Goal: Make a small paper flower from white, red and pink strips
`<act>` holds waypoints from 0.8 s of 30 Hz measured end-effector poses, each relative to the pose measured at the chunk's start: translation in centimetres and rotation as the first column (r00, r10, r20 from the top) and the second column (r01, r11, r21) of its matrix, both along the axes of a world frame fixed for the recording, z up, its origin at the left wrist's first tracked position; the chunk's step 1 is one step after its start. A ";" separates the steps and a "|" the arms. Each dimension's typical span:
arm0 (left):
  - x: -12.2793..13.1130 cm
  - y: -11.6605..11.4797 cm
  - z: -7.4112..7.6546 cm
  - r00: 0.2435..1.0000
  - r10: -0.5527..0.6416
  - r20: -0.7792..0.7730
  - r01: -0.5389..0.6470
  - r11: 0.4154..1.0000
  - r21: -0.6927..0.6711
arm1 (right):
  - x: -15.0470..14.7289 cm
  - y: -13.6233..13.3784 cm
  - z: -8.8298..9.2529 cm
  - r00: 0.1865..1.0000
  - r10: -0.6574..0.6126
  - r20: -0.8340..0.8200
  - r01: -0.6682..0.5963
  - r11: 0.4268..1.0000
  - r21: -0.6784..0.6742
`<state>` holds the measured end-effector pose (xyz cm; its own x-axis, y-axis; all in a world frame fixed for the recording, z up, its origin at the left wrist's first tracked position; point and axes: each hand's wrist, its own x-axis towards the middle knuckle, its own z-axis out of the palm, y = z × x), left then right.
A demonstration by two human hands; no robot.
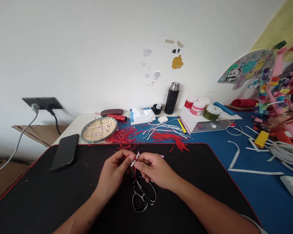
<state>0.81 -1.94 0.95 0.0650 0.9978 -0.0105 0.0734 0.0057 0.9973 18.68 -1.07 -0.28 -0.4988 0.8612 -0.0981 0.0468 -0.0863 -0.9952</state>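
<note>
My left hand (pixel 116 169) and my right hand (pixel 155 169) meet over the black mat (pixel 88 195). Both are closed, fingertips pinched around a small white strip (pixel 135 159) with red cord (pixel 135 172) wound across it. The left fingers grip the strip and cord from one side; the right thumb and fingers press on the other side. A tail of red cord hangs below. Under the hands lie what look like black-handled scissors (pixel 140 203), their upper part hidden by the hands. A small pink-purple tip (pixel 162 156) shows behind my right hand.
Behind the mat are a woven basket (pixel 99 130), red cord pieces (pixel 123 135), white strips (pixel 158 128), a red cord bundle (pixel 172 138) and a black flask (pixel 172 99). A phone (pixel 64 152) lies left. Lidded jars (pixel 197 108) stand on a white box (pixel 207 125) at right.
</note>
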 end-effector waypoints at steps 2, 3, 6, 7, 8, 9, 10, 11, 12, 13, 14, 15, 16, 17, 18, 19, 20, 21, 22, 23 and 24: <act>0.0 0.1 -0.1 1.000 -0.003 0.012 0.003 1.000 -0.004 | 0.0 0.0 0.1 1.000 -0.004 0.003 0.004 1.000 0.022; 0.0 0.1 -0.2 1.000 -0.001 0.022 0.002 1.000 -0.009 | 0.0 -0.1 0.2 1.000 -0.008 0.007 0.008 0.999 0.034; -0.1 0.2 -0.2 0.997 0.001 0.076 0.002 1.000 -0.031 | 0.0 -0.2 0.5 0.999 -0.027 0.042 0.024 0.997 0.077; -0.1 0.2 -0.2 0.996 -0.004 0.094 0.007 0.999 -0.037 | 0.0 -0.2 0.6 0.998 -0.035 0.060 0.029 0.995 0.090; -0.1 0.2 -0.2 0.994 -0.009 0.108 0.014 0.999 -0.041 | 0.0 -0.2 0.6 0.995 -0.046 0.084 0.037 0.994 0.107; -0.1 0.2 -0.2 0.993 -0.015 0.117 0.020 0.999 -0.044 | 0.0 -0.3 0.7 0.992 -0.058 0.111 0.044 0.991 0.127; -0.1 0.3 -0.3 0.992 -0.019 0.121 0.025 0.999 -0.044 | 0.0 -0.3 0.7 0.988 -0.072 0.138 0.051 0.987 0.149; -0.1 0.3 -0.3 0.992 -0.024 0.121 0.029 0.999 -0.043 | 0.0 -0.3 0.7 0.983 -0.086 0.162 0.057 0.983 0.175; -0.2 0.3 -0.4 0.993 -0.026 0.118 0.031 0.999 -0.041 | 0.0 -0.4 0.7 0.979 -0.097 0.180 0.060 0.978 0.200; -0.2 0.4 -0.5 0.993 -0.030 0.113 0.035 0.999 -0.041 | -0.1 -0.4 0.6 0.976 -0.106 0.191 0.062 0.973 0.223; -0.2 0.4 -0.6 0.994 -0.033 0.107 0.038 0.998 -0.040 | -0.1 -0.4 0.6 0.974 -0.112 0.197 0.063 0.969 0.241; -0.2 0.5 -0.7 0.994 -0.036 0.100 0.040 0.998 -0.038 | -0.1 -0.4 0.5 0.973 -0.116 0.201 0.062 0.965 0.255; -0.3 0.5 -0.8 0.995 -0.036 0.091 0.039 0.999 -0.035 | -0.2 -0.4 0.4 0.971 -0.122 0.205 0.064 0.962 0.267; -0.3 0.6 -0.9 0.996 -0.032 0.083 0.035 0.999 -0.031 | -0.3 -0.5 0.3 0.969 -0.128 0.209 0.066 0.958 0.280; -0.3 0.6 -1.0 0.997 -0.027 0.075 0.029 0.999 -0.026 | -0.4 -0.5 0.1 0.967 -0.136 0.213 0.069 0.953 0.294; -0.3 0.6 -1.0 0.998 -0.021 0.067 0.023 1.000 -0.019 | -0.5 -0.5 0.0 0.966 -0.143 0.216 0.071 0.948 0.311; -0.2 0.7 -1.1 0.998 -0.014 0.061 0.015 1.000 -0.013 | -0.6 -0.5 -0.2 0.965 -0.148 0.218 0.070 0.942 0.329; -0.2 0.7 -1.2 0.998 -0.007 0.058 0.007 1.000 -0.010 | -0.8 -0.5 -0.4 0.964 -0.150 0.219 0.068 0.936 0.344; -0.2 0.7 -1.3 0.998 0.001 0.059 -0.001 1.000 -0.009 | -0.9 -0.5 -0.6 0.964 -0.150 0.220 0.064 0.933 0.355; -0.2 0.8 -1.3 0.998 0.009 0.065 -0.008 1.000 -0.012 | -1.0 -0.6 -0.8 0.963 -0.153 0.221 0.065 0.930 0.362; -0.1 0.8 -1.4 0.997 0.016 0.079 -0.014 1.000 -0.019 | -1.1 -0.6 -1.0 0.962 -0.157 0.224 0.066 0.928 0.367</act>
<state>0.68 -1.14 -0.50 0.0513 0.9984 -0.0247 -0.0056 0.0250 0.9997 17.58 -1.65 -1.25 -0.3966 0.9106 0.1160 0.3033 0.2493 -0.9197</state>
